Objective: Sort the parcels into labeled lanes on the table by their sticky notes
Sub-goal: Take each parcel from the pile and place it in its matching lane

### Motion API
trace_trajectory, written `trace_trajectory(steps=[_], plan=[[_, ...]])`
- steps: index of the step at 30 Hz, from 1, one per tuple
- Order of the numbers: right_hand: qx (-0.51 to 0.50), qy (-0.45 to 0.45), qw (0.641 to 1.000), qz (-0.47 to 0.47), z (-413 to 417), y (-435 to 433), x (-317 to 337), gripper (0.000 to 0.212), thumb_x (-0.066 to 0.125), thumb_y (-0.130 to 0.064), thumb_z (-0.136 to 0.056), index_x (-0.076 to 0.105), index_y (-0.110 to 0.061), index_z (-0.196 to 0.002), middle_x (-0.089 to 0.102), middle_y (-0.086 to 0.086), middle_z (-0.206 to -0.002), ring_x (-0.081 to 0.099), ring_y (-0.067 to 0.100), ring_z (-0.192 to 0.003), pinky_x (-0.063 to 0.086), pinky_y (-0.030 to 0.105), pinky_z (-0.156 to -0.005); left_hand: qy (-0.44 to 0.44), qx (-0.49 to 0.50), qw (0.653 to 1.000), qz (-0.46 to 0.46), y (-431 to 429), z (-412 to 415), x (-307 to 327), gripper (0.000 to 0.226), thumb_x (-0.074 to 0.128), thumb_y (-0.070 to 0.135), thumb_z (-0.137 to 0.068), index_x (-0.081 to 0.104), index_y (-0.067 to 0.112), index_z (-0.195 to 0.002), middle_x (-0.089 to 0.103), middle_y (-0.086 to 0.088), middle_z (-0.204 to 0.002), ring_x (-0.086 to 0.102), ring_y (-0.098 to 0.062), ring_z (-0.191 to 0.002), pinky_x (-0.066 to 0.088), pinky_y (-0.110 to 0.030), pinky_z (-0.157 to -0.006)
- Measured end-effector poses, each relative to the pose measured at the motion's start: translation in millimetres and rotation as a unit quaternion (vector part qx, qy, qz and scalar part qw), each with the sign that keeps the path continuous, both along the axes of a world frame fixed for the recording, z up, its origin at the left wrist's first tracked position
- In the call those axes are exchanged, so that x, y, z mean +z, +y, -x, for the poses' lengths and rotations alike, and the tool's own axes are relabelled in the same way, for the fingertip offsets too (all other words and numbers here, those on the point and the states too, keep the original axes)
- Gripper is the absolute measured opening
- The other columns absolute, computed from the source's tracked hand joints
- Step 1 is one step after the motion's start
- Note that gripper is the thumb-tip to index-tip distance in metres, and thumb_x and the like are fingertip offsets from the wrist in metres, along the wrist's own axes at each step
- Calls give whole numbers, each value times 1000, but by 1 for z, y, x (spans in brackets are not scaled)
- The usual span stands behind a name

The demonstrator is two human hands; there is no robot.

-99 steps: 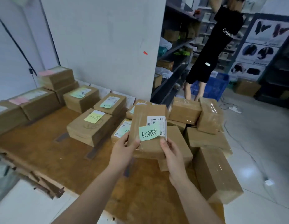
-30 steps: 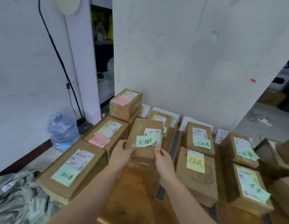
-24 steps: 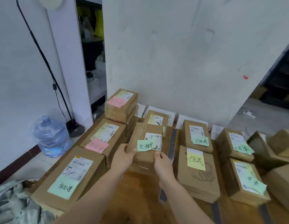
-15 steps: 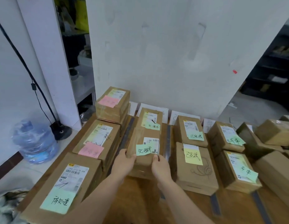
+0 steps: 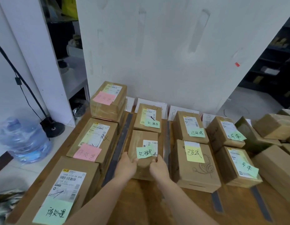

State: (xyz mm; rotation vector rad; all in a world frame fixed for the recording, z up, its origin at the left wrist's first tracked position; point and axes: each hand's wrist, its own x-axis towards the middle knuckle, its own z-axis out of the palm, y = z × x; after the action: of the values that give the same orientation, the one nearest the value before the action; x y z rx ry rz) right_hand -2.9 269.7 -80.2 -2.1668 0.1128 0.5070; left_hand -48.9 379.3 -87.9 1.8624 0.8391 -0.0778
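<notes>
A brown parcel (image 5: 143, 143) with a white shipping label and a green sticky note (image 5: 144, 153) lies in the second lane of the wooden table (image 5: 141, 202). My left hand (image 5: 126, 166) grips its near left corner and my right hand (image 5: 158, 166) grips its near right corner. Just behind it in the same lane sits another parcel (image 5: 147, 117) with a green note. Dark tape strips (image 5: 118, 148) mark the lane borders. White lane label cards (image 5: 163, 109) lean against the wall at the lanes' far ends.
The left lane holds parcels with pink notes (image 5: 88, 152) and a near one with a green note (image 5: 55, 211). Right lanes hold a yellow-noted parcel (image 5: 194, 154) and green-noted parcels (image 5: 247, 168). Unsorted parcels (image 5: 274, 127) pile at far right. A water jug (image 5: 22, 140) stands on the floor.
I carried the parcel from the pile on the right over to the lanes and lowered it into the second lane, behind which the other green-noted parcel sits. Both hands still hold it.
</notes>
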Motion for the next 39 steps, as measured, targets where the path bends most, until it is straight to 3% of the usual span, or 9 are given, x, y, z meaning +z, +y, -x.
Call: trace_trajectory(steps=[7,10,13,15,17,20,25,30,39], plan=[[10,14,1000,8,-6,1,-2,50,33,-4,-97,40,-21,-144,58,1,-135,52,16,-101,52,33,-90,11,-25,999,-22,2,-7,-7,55,46,24,-102,24,15,-152,45,-7,-147,44,-28,-135,42,-40,-104],[10,6,1000,7,-6,1,-3,44,35,-6,-98,42,-21,-139,59,0,-133,53,15,-103,53,34,-91,12,-47,998,-47,3,-10,-7,54,45,21,-102,23,14,-152,42,-7,-150,41,-28,-137,41,-39,-105],[21,-23,999,7,-7,0,-2,38,40,-9,-99,44,-21,-135,60,0,-128,58,15,-108,55,27,-78,9,-74,994,-83,4,-12,-7,64,47,21,-101,13,15,-155,32,-6,-156,33,-28,-142,38,-43,-112],[36,-54,998,11,-7,-1,4,34,41,-9,-100,46,-19,-132,59,1,-131,57,16,-115,51,24,-77,-6,-91,989,-113,3,-13,-4,63,52,20,-99,20,18,-153,38,-5,-152,40,-26,-137,46,-42,-105],[49,-92,994,24,-7,-3,17,31,42,-12,-101,49,-18,-130,58,1,-132,55,18,-122,53,30,-87,-25,-112,982,-150,1,-14,2,58,58,20,-95,31,22,-147,46,-2,-143,48,-23,-130,54,-37,-94],[93,-154,980,82,-9,-16,38,36,44,-17,-103,45,-16,-138,50,0,-139,45,19,-133,42,31,-106,-48,-159,960,-224,-1,-20,18,58,64,21,-92,37,22,-143,46,-1,-141,45,-21,-130,52,-33,-95],[130,-236,942,202,-17,-55,62,54,50,-32,-100,35,-17,-149,37,3,-154,30,20,-143,26,35,-117,-58,-246,896,-365,-12,-34,58,61,59,30,-95,32,16,-147,35,-4,-152,30,-22,-141,31,-35,-113],[127,-274,905,300,-24,-107,91,51,55,-35,-98,40,-23,-145,40,1,-150,36,20,-138,33,35,-113,-103,-301,829,-459,-46,-49,99,50,54,34,-97,41,15,-142,43,-2,-148,35,-21,-139,34,-37,-111],[86,-274,887,362,-22,-224,128,50,56,-34,-95,44,-19,-141,45,4,-142,37,23,-134,35,38,-109,-163,-376,781,-471,-156,-68,131,49,57,27,-95,44,15,-140,48,-3,-142,41,-22,-132,39,-36,-106]])
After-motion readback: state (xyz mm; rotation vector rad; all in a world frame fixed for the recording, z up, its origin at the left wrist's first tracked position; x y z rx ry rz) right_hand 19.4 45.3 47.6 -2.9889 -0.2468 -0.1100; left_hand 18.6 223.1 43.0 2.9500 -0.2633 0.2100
